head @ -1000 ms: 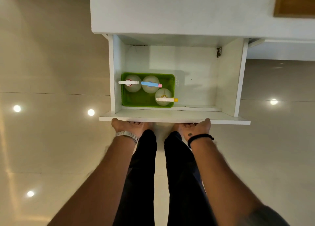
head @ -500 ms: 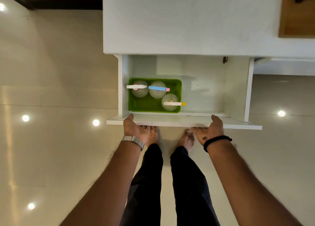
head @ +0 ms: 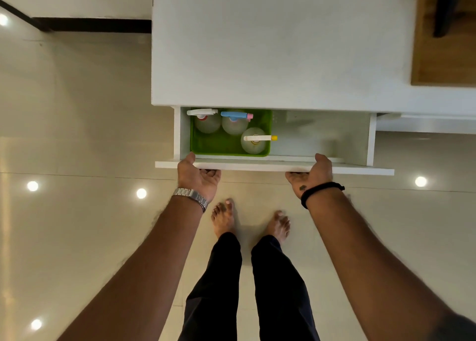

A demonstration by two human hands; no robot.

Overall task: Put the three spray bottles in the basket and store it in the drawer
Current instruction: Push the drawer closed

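Head cam: both hands clamped on drawer front (head: pixel 257 166), thumbs on top – left hand (head: pixel 197 178) near left end, right hand (head: pixel 310 177) right of centre. Green basket (head: pixel 219 145) w/ 3 spray bottles (head: pixel 253 141) sits in drawer's left side, partly under white counter (head: pixel 270 44).

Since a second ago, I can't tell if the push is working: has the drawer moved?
Yes. The drawer has slid inward under the white countertop, whose edge now overhangs the green basket's far side.
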